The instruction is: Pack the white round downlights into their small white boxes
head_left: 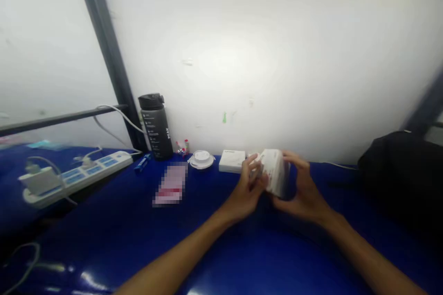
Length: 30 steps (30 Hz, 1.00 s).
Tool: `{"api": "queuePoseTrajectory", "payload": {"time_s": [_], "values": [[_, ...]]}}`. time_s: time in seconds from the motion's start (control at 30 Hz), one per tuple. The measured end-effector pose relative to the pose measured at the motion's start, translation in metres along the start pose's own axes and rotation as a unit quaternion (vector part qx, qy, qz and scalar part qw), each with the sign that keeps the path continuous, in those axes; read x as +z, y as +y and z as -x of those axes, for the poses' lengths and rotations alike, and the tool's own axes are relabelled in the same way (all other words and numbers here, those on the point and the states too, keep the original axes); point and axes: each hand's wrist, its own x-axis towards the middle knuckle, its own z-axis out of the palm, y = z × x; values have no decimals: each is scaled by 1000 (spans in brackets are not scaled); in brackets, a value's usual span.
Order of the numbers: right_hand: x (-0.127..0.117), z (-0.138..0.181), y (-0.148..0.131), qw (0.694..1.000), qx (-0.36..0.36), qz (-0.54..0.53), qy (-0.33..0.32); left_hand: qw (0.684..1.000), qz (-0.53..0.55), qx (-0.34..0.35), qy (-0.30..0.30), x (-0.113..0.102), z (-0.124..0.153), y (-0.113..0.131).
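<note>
A small white box (272,168) with dark print is held up, tilted, a little above the blue surface; its right side is smeared by motion. My left hand (247,191) is closed on the box's left side, thumb at the front. My right hand (306,193) curls round the other side, fingers at the top edge and thumb at the lower edge, with a gap at the palm. Just behind my left hand lies another flat white box (232,160). Left of that sits a round white object with a coiled cable (201,160).
A black bottle (156,126) stands against the wall. A blurred-out pink card (171,184), a blue tube-like item (142,162) and small red wrappers (182,147) lie near it. At left is a white power strip (93,170) with cables; at right, a black bag (404,179).
</note>
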Motion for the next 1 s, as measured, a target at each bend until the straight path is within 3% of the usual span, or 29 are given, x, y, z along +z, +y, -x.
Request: {"api": "queuePoseTrajectory", "payload": {"time_s": [0.1,0.23,0.37,0.7,0.9,1.0], "values": [[-8,-2,26,984,121,112,71,993,-15,-54,99,-5,-6,-6],[-10,7,66,915,305,265,-20,978,-58,-98,177,-20,-13,-8],[-9,20,93,872,405,262,-82,972,-64,-89,208,-31,-19,-6],[-15,22,103,886,370,274,-64,975,-133,-43,173,-37,-23,-15],[-14,29,114,876,372,298,-71,973,-162,-49,155,-39,-22,-20],[-13,31,118,900,327,276,-76,975,-160,-44,150,-40,-22,-20]]}}
